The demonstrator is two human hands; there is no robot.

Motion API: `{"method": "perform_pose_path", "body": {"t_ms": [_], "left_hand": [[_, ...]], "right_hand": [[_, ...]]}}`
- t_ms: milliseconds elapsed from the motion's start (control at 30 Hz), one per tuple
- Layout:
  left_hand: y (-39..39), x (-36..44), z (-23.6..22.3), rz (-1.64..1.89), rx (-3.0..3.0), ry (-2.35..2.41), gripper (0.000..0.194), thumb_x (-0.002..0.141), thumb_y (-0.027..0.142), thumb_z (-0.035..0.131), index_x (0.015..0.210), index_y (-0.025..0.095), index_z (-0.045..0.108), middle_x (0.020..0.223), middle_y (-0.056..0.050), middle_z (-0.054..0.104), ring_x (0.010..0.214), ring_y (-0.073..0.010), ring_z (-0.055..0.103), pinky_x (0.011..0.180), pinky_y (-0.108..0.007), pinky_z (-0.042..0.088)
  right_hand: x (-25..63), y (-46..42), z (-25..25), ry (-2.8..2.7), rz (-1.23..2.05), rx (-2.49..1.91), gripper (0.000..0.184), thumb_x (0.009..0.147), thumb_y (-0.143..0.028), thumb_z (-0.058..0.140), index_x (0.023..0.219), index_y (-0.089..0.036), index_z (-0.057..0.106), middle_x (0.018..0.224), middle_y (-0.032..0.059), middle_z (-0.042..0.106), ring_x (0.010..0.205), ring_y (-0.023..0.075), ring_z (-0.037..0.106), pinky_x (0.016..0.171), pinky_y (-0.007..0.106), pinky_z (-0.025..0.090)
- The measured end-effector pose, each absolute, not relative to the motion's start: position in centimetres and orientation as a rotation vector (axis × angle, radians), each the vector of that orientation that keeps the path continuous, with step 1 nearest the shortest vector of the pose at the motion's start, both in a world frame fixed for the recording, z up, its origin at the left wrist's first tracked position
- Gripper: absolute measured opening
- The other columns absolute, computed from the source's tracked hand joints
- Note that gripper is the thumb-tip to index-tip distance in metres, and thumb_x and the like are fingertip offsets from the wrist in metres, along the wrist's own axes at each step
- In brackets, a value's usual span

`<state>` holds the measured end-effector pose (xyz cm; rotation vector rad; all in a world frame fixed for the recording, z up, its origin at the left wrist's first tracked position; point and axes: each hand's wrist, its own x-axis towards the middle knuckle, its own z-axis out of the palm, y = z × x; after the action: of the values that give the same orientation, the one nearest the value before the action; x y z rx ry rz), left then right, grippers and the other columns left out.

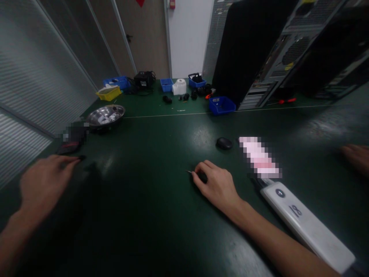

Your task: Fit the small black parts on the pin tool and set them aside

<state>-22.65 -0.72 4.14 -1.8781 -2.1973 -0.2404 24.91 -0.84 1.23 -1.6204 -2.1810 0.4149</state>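
Observation:
At the left, my left hand is raised over the green table, thumb and fingers pinching a small dark piece whose kind I cannot make out. My right hand rests on the table near the middle, its fingers curled round what looks like a short screwdriver. A thin metal shaft points left from the fingers; the dark handle is mostly hidden. Just beyond the right hand lies a black, rounded computer mouse or mouse shell, apart from the fingers.
A steel bowl with small white pieces stands at the far left. Blue bins, a yellow bin and loose dark parts line the back. A long white device lies beside my right forearm. Another person's hand is at the right edge.

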Motion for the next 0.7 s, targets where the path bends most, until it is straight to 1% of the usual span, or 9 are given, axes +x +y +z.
{"method": "perform_pose_path", "body": {"t_ms": [33, 67, 133, 200, 333, 433, 567, 633, 700], "left_hand": [[-0.6, -19.6, 4.8, -0.22, -1.977, -2.115, 0.059, 0.1, 0.059, 0.024, 0.118, 0.021, 0.066, 0.119, -0.003, 0.064, 0.104, -0.0215, 0.056, 0.086, -0.032, 0.042], [-0.5, -16.5, 5.2, -0.281, -2.077, -2.055, 0.053, 0.101, 0.054, 0.029, 0.114, 0.021, 0.067, 0.115, -0.003, 0.066, 0.103, -0.0208, 0.058, 0.084, -0.032, 0.043], [-0.3, -10.5, 5.6, -0.373, -2.382, -1.931, 0.037, 0.101, 0.044, 0.041, 0.113, 0.022, 0.068, 0.113, -0.004, 0.067, 0.1, -0.0199, 0.059, 0.084, -0.034, 0.045], [-0.1, -5.3, 5.1, -0.416, -2.625, -1.79, 0.025, 0.1, 0.035, 0.049, 0.109, 0.024, 0.069, 0.109, -0.002, 0.068, 0.094, -0.0184, 0.058, 0.081, -0.034, 0.045], [0.1, 1.6, 2.9, -0.451, -2.908, -1.529, 0.022, 0.101, 0.024, 0.048, 0.104, 0.025, 0.069, 0.101, 0.0, 0.067, 0.09, -0.0165, 0.056, 0.079, -0.034, 0.044], [0.4, 3.2, 1.5, -0.559, -2.918, -1.488, 0.023, 0.101, 0.023, 0.045, 0.103, 0.022, 0.068, 0.101, -0.002, 0.065, 0.092, -0.017, 0.055, 0.079, -0.034, 0.046], [0.8, 2.7, 0.6, -0.834, -2.947, -1.552, 0.017, 0.099, 0.026, 0.052, 0.104, 0.024, 0.068, 0.114, -0.002, 0.064, 0.106, -0.0162, 0.056, 0.09, -0.034, 0.049], [1.0, 2.3, 0.4, -0.936, -3.019, -1.652, 0.013, 0.098, 0.028, 0.056, 0.104, 0.025, 0.067, 0.112, 0.001, 0.065, 0.105, -0.0141, 0.058, 0.091, -0.032, 0.05], [1.1, 2.2, 0.3, -0.979, -3.055, -1.784, 0.014, 0.096, 0.029, 0.059, 0.108, 0.027, 0.067, 0.106, 0.002, 0.066, 0.097, -0.0125, 0.061, 0.087, -0.03, 0.051]], "right_hand": [[24.9, -0.8, 1.2, -2.179, 0.418, -1.621, 0.019, 0.099, -0.039, 0.055, 0.095, -0.024, 0.066, 0.097, -0.0005, 0.067, 0.071, 0.0139, 0.061, 0.062, 0.028, 0.035], [24.9, -0.8, 1.2, -2.177, 0.423, -1.622, 0.019, 0.099, -0.039, 0.055, 0.095, -0.024, 0.066, 0.097, -0.0005, 0.067, 0.071, 0.0138, 0.061, 0.062, 0.028, 0.035], [24.9, -0.8, 1.2, -2.176, 0.433, -1.624, 0.019, 0.099, -0.039, 0.055, 0.095, -0.025, 0.066, 0.098, -0.0007, 0.067, 0.071, 0.0136, 0.061, 0.061, 0.028, 0.035], [24.9, -0.9, 1.2, -2.177, 0.423, -1.625, 0.018, 0.099, -0.039, 0.055, 0.095, -0.025, 0.066, 0.098, -0.001, 0.067, 0.07, 0.0136, 0.061, 0.061, 0.028, 0.035], [24.8, -0.9, 1.2, -2.178, 0.372, -1.635, 0.017, 0.099, -0.038, 0.056, 0.094, -0.025, 0.065, 0.095, -0.0013, 0.067, 0.074, 0.0151, 0.062, 0.063, 0.028, 0.036], [24.8, -0.9, 1.1, -2.166, 0.366, -1.634, 0.016, 0.099, -0.037, 0.056, 0.093, -0.025, 0.065, 0.094, -0.0007, 0.067, 0.075, 0.0154, 0.063, 0.063, 0.028, 0.037], [24.7, -0.9, 1.1, -2.132, 0.39, -1.631, 0.017, 0.099, -0.037, 0.055, 0.093, -0.024, 0.065, 0.095, 0.0001, 0.068, 0.076, 0.0156, 0.063, 0.064, 0.028, 0.038], [24.7, -0.8, 1.1, -2.107, 0.406, -1.614, 0.018, 0.099, -0.037, 0.055, 0.093, -0.024, 0.065, 0.094, 0.0001, 0.068, 0.076, 0.0156, 0.064, 0.065, 0.029, 0.039], [24.7, -0.8, 1.1, -2.089, 0.428, -1.579, 0.017, 0.099, -0.036, 0.055, 0.093, -0.024, 0.065, 0.094, 0.0, 0.068, 0.077, 0.0153, 0.064, 0.067, 0.029, 0.04]]}}
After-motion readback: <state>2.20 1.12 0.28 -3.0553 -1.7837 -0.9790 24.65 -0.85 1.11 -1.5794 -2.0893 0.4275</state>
